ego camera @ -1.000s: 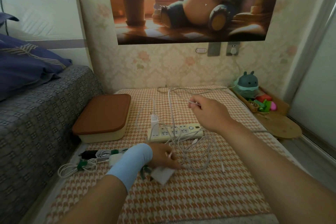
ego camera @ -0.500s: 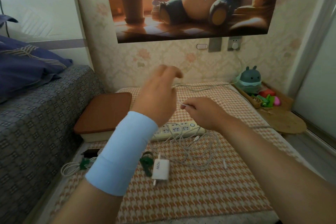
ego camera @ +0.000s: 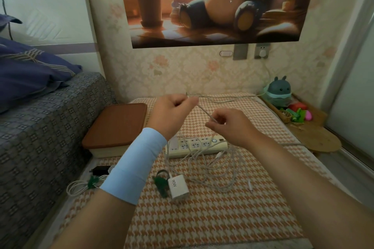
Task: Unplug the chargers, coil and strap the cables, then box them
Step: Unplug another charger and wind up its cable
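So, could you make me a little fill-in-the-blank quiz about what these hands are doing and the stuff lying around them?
1. The left hand and the right hand each pinch the same thin white ___.
2. The box next to the bed has a ___ lid, which is on.
3. Beside the white charger on the checked cloth lies a ___ strap.

Missing words: cable; brown; green.
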Tool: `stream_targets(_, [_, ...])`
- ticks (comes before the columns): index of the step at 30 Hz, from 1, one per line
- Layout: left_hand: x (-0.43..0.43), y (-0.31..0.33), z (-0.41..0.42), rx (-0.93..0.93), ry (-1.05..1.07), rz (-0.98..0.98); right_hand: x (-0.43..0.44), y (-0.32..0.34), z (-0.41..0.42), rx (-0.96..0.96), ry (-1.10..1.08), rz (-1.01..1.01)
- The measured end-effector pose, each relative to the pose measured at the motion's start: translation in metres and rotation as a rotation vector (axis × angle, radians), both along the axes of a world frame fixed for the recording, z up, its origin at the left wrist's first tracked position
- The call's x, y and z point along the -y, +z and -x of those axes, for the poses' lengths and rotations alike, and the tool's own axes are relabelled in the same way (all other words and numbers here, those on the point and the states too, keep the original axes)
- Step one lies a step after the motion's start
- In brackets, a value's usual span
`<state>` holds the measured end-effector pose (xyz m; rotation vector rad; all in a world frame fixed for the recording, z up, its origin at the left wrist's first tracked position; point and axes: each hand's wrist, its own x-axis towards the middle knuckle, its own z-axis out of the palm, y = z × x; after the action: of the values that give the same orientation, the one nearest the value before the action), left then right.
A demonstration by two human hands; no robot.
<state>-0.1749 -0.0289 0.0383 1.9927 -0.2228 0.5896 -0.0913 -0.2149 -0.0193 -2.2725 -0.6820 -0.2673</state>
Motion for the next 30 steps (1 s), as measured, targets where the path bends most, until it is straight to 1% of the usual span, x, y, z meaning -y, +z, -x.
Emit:
stream_targets(2, [0.003,0.005,0.003,0.107,-0.026,0.162,-0.008,-0.008,0.000,-0.093,0.042,0.055])
stream_targets(5, [0.002,0.010,0.009,0.204,-0.004,0.299,-0.016,-0.015,0.001,-0.212,0.127,0.101])
stream_targets(7, [-0.006,0.010,0.010,0.239,0.064,0.344,-0.018,-0.018,0.000,-0.256,0.149,0.107])
stream_targets(8, [-0.014,0.009,0.007,0.224,0.109,0.346,-0.017,-0.017,0.000,-0.255,0.139,0.065])
stream_targets(9, [-0.023,0.006,0.003,0.189,0.141,0.359,-0.017,-0.016,0.000,-0.263,0.123,-0.026])
stream_targets(11, [-0.043,-0.002,-0.003,0.069,0.207,0.426,-0.016,-0.008,0.002,-0.324,0.115,-0.289])
stream_targets(12, [-0.053,-0.007,-0.006,-0.007,0.257,0.406,-0.016,-0.002,0.003,-0.325,0.105,-0.395])
stream_targets(13, [-0.060,-0.012,-0.007,-0.090,0.313,0.317,-0.017,0.003,0.003,-0.304,0.097,-0.477])
stream_targets(15, [-0.067,-0.020,-0.006,-0.233,0.360,0.055,-0.019,0.014,0.005,-0.252,0.085,-0.596])
stream_targets(16, [-0.066,-0.022,-0.005,-0.274,0.340,-0.036,-0.021,0.020,0.006,-0.218,0.083,-0.617])
stream_targets(17, [-0.064,-0.022,-0.003,-0.287,0.299,-0.087,-0.022,0.025,0.010,-0.176,0.086,-0.609])
stream_targets(20, [-0.048,-0.020,-0.003,-0.255,0.106,-0.099,-0.032,0.037,0.026,-0.065,0.143,-0.501])
stream_targets(22, [-0.033,-0.016,-0.001,-0.278,-0.072,0.002,-0.040,0.041,0.034,0.002,0.185,-0.441])
stream_targets(24, [-0.021,-0.009,0.004,-0.320,-0.185,0.247,-0.045,0.043,0.040,0.037,0.221,-0.388])
stream_targets(25, [-0.019,-0.006,0.006,-0.358,-0.209,0.389,-0.046,0.042,0.040,0.045,0.234,-0.342])
stream_targets(26, [-0.020,-0.003,0.007,-0.398,-0.223,0.476,-0.045,0.041,0.038,0.054,0.233,-0.293])
stream_targets(27, [-0.022,0.000,0.008,-0.432,-0.214,0.455,-0.044,0.038,0.038,0.045,0.222,-0.264])
stream_targets(28, [-0.025,0.003,0.010,-0.461,-0.182,0.300,-0.042,0.035,0.035,0.027,0.209,-0.256])
stream_targets(30, [-0.027,0.005,0.013,-0.506,-0.071,-0.230,-0.040,0.031,0.033,-0.018,0.173,-0.278])
